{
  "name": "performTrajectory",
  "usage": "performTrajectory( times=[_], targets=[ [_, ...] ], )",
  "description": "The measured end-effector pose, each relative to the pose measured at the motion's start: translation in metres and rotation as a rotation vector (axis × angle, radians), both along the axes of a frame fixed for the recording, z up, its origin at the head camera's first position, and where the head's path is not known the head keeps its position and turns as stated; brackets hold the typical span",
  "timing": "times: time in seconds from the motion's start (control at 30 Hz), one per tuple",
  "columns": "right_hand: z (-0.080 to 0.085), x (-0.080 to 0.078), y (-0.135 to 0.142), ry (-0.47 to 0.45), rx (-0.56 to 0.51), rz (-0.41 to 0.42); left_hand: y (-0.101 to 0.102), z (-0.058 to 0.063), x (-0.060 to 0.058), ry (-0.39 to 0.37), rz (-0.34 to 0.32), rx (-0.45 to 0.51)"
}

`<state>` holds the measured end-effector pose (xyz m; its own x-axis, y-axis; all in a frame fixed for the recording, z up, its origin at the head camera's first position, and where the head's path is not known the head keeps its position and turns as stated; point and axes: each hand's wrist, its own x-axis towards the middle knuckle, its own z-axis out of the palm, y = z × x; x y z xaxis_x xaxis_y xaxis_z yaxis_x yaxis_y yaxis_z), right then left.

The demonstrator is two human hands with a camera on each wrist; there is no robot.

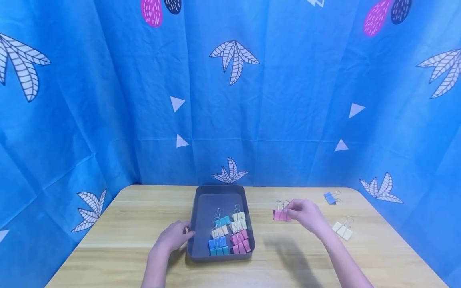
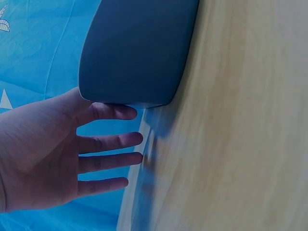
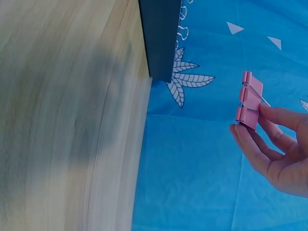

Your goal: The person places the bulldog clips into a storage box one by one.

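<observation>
My right hand (image 1: 304, 214) pinches a pink binder clip (image 1: 282, 215), held up over the table to the right of a dark grey tray (image 1: 220, 190). In the right wrist view, thumb and fingers hold the pink clip at one end, its wire handle pointing out beside the thumb. My left hand (image 1: 174, 235) touches the tray's left side. Its fingers (image 2: 110, 144) are straight and spread in the left wrist view, the first one right at the tray's edge, while the thumb is mostly hidden. Two columns of teal, cream, blue and pink binder clips (image 1: 240, 237) lie in the tray's near right part.
A blue binder clip (image 1: 329, 198) lies at the table's far right, and a cream binder clip pair (image 1: 342, 231) lies nearer, beyond my right forearm. Blue patterned curtain (image 1: 234, 120) hangs behind and beside the light wooden table (image 1: 144, 208).
</observation>
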<state>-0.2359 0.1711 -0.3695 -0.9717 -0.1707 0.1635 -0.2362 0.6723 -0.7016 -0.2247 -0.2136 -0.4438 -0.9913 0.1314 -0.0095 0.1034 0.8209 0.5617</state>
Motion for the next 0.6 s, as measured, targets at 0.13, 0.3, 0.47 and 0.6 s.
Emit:
performTrajectory(
  times=[0.13, 0.3, 0.47, 0.6],
  targets=[
    [0.000, -0.002, -0.002, 0.006, -0.015, 0.020, 0.000, 0.002, 0.001, -0.004, 0.007, 0.001],
    [0.000, -0.005, -0.006, 0.012, -0.023, 0.030, 0.001, 0.002, 0.001, -0.012, 0.008, 0.014],
    [-0.003, -0.012, -0.014, 0.004, -0.042, 0.034, 0.002, 0.002, 0.001, -0.021, 0.010, 0.019],
    [-0.006, -0.022, -0.024, 0.011, -0.040, 0.034, 0.002, 0.002, 0.001, -0.009, 0.002, 0.009]
  ],
)
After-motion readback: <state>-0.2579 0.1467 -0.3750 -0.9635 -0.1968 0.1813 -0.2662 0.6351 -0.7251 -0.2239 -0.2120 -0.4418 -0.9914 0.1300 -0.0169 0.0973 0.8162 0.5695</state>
